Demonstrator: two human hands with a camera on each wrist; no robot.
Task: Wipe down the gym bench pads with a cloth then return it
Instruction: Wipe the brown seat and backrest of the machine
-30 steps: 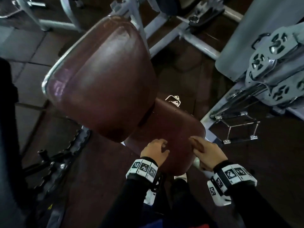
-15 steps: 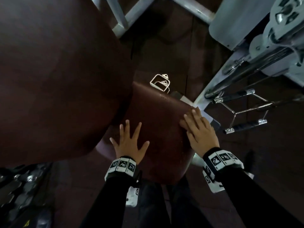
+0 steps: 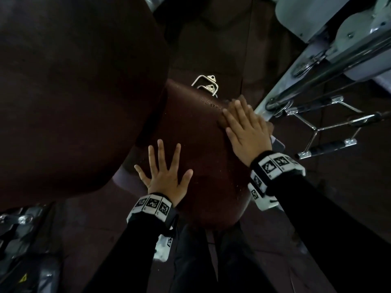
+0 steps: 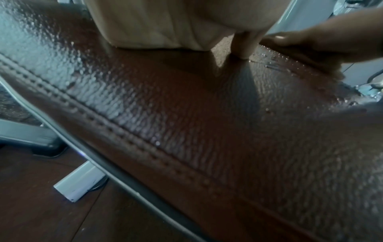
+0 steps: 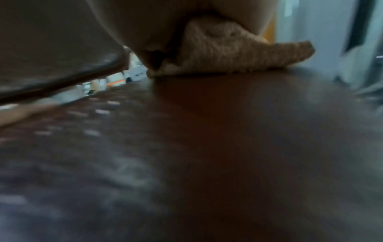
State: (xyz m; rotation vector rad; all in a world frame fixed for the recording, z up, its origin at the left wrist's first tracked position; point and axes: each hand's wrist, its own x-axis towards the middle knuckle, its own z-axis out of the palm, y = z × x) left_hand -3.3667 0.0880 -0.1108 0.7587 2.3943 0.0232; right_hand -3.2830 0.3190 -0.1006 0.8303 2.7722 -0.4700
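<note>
The brown seat pad (image 3: 201, 166) lies below me, and the big brown back pad (image 3: 74, 92) fills the left. My left hand (image 3: 167, 174) rests flat on the seat's near left part, fingers spread, holding nothing. My right hand (image 3: 247, 130) lies flat with straight fingers at the seat's far right edge. It presses on a tan cloth (image 5: 234, 57), which shows under the palm in the right wrist view. From the head view the cloth is almost wholly hidden by the hand. Small droplets dot the grained seat pad (image 4: 207, 122) in the left wrist view.
A pale metal machine frame (image 3: 317, 66) runs along the right, with a chrome cable handle (image 3: 328, 127) lying beside it on the dark floor. A metal stirrup grip (image 3: 206, 85) lies just beyond the seat. Dark equipment (image 3: 21, 240) sits at the lower left.
My left hand has uncurled from a loose fist to flat and spread. The right hand has flattened on the cloth and slid it toward the seat's far right edge. My head came closer.
</note>
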